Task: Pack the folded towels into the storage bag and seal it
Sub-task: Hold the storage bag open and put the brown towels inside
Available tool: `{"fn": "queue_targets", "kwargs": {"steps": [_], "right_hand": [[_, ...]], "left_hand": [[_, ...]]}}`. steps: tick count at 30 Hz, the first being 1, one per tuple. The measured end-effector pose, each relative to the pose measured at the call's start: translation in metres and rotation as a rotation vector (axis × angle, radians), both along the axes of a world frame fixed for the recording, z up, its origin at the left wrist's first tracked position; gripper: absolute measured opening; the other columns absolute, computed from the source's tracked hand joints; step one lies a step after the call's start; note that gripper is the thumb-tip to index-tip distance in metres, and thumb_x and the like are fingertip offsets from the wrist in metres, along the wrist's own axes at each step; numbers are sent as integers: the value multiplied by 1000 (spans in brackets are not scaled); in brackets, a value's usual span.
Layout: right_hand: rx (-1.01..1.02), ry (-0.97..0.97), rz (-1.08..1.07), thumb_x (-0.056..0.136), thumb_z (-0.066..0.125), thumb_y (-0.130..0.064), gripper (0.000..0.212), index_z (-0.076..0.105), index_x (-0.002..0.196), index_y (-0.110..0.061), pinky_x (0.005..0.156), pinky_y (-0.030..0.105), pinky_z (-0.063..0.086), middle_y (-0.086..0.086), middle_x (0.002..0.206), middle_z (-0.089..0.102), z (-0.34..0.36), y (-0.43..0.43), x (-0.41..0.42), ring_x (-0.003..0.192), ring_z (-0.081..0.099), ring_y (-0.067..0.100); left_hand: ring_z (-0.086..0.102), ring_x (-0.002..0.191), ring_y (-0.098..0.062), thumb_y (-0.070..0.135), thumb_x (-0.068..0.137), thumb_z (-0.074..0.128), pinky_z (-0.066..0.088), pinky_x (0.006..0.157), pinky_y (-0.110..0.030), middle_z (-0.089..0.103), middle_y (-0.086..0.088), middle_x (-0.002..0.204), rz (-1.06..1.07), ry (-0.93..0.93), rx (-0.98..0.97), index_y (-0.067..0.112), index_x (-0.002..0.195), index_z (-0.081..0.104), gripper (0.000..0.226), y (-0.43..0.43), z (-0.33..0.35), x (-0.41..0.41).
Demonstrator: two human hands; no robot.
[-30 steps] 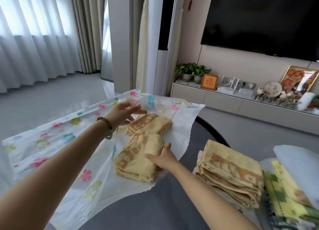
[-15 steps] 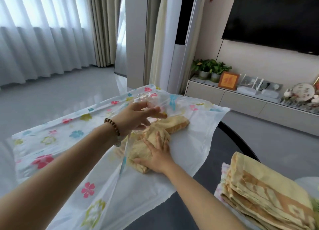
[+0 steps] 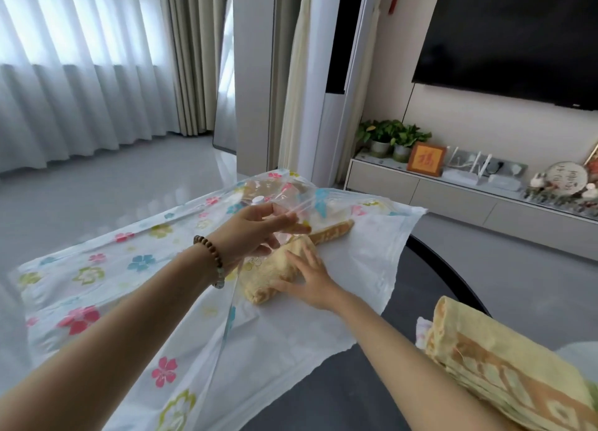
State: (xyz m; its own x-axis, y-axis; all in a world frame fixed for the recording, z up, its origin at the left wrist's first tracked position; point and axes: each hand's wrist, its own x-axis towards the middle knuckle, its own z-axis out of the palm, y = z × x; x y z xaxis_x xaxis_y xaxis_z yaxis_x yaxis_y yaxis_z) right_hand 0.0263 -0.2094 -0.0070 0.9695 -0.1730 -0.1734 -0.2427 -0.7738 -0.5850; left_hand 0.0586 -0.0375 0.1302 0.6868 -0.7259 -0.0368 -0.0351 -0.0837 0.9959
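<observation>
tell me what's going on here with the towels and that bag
A person is packing towels. The left hand pinches up the clear top layer of the flower-printed plastic storage bag lying on the dark round table, while the right hand presses flat on a folded yellow towel at the bag's mouth. A second yellow towel lies just beyond it. A stack of folded yellow patterned towels waits at the right; the bag is not sealed.
</observation>
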Motion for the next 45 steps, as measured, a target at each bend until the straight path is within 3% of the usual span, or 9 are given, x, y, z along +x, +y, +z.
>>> {"fn": "queue_targets", "kwargs": {"steps": [7,14,18,22,28,32,35,40,45], "right_hand": [[-29,86,-6,82,64,-53,61,41,137,-42,104,20,26,-18,153,22,85,-75,-143,141,23,5],[-133,466,-352,74,73,-51,100,15,150,-22,108,31,31,0,155,26,95,-157,-250,137,34,20],[-154,370,-365,67,81,-45,72,48,127,-23,96,30,43,-3,123,58,77,-163,-257,113,54,16],[-121,309,-350,60,85,-45,47,58,97,-35,73,19,44,-16,98,63,87,-164,-251,97,60,10],[-55,376,-298,67,83,-39,48,58,108,-31,88,26,48,-7,112,65,109,-162,-255,99,62,12],[135,285,-251,73,79,-35,44,62,113,-25,77,25,57,-3,106,72,141,-148,-256,94,70,14],[465,140,-219,65,84,-38,45,69,105,-23,68,27,58,4,104,74,159,-129,-239,93,72,21],[1033,2,-244,73,76,-34,33,74,101,-15,82,39,57,12,104,73,117,-83,-165,91,71,25],[964,108,-351,87,65,-21,44,52,127,-8,87,36,52,15,127,61,30,9,-95,102,63,22]], "left_hand": [[47,41,-1,27,90,55,41,42,-12,73,12,84,14,-54,66,15,80,50,17,-13,-16,-24],[48,40,-2,24,89,57,44,51,-20,71,-3,97,39,-76,116,14,77,52,16,-27,-39,-41],[48,38,-1,24,89,57,44,49,-19,72,3,90,49,-73,125,14,78,54,15,-29,-43,-44],[48,38,0,23,89,57,44,44,-13,72,17,70,70,-85,125,15,77,55,15,-29,-38,-44],[47,38,1,24,90,55,42,42,-11,72,17,76,76,-106,117,16,76,52,17,-27,-34,-46],[45,38,3,26,92,52,40,40,-9,71,23,68,107,-111,87,17,75,51,20,-24,-27,-42],[45,38,5,29,93,51,40,40,-8,72,21,72,125,-128,67,19,77,51,19,-23,-17,-36],[46,39,4,29,92,53,41,43,-9,72,21,70,149,-125,26,20,77,54,17,-19,-3,-28],[45,38,3,27,92,52,38,40,-8,72,21,69,129,-118,-10,12,94,53,15,-13,7,-21]]}}
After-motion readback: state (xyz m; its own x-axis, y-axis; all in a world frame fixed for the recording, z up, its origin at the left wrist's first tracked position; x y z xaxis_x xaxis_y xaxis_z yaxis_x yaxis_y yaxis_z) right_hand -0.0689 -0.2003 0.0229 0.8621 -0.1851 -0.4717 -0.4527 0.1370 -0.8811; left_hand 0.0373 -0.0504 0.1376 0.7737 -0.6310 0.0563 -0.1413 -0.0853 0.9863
